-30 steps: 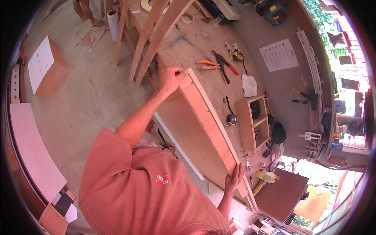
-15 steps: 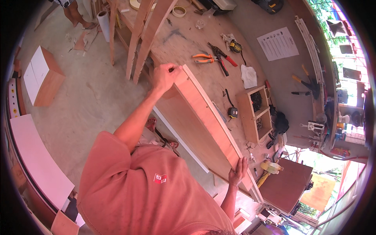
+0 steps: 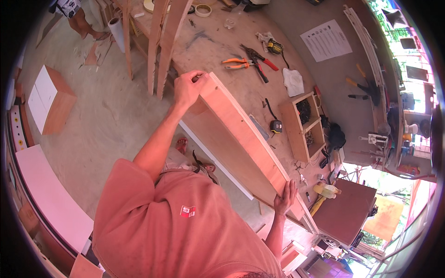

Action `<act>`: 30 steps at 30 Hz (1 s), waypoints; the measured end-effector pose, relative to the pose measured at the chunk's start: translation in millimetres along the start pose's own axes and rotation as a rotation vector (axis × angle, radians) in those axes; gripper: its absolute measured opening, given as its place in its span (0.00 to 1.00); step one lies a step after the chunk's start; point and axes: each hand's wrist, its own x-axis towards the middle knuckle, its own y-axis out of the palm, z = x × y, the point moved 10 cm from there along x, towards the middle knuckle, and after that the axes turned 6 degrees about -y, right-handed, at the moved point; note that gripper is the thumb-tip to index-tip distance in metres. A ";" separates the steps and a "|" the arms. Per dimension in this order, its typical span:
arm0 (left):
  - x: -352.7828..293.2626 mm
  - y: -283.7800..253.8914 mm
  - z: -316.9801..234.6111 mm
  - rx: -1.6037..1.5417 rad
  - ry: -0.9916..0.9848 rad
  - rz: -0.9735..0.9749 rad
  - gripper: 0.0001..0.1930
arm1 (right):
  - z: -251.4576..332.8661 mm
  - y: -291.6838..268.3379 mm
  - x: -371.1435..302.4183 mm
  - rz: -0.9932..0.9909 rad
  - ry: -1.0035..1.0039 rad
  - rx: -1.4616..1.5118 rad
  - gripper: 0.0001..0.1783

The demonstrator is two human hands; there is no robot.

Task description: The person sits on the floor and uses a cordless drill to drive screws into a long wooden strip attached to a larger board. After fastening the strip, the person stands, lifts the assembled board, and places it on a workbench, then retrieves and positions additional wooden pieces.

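Note:
A long plywood box slants across the near side of the workbench, its narrow side facing up and its wide inner panel toward my body. My left hand is closed round its far left corner, with the thumb and fingers curled at the edge. Farther along, toward the near right end, my right hand grips the upper side, fingers laid across the board toward its outer edge. Orange-handled pliers and a red-handled cutting tool lie on the bench beyond the box.
The workbench holds a tape measure, a divided wooden tray of small hardware, a white cloth and a tape roll. Curved wooden pieces lean at its left end. A white-topped box stands on the floor. Another person's legs show at upper left.
The view has turned slightly, shifting the whole scene a little. Both hands keep their hold at the same places on the plywood box.

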 end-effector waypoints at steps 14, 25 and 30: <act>-7.3 1.7 1.5 -0.050 0.075 -0.018 0.17 | -0.2 -1.0 1.8 0.001 0.016 0.018 0.41; 0.7 3.8 4.7 -0.066 0.095 -0.016 0.15 | -0.2 -2.3 2.2 -0.033 0.033 0.012 0.38; 3.4 8.9 9.6 -0.055 0.014 0.005 0.13 | 2.8 -4.1 5.2 -0.027 0.053 0.027 0.38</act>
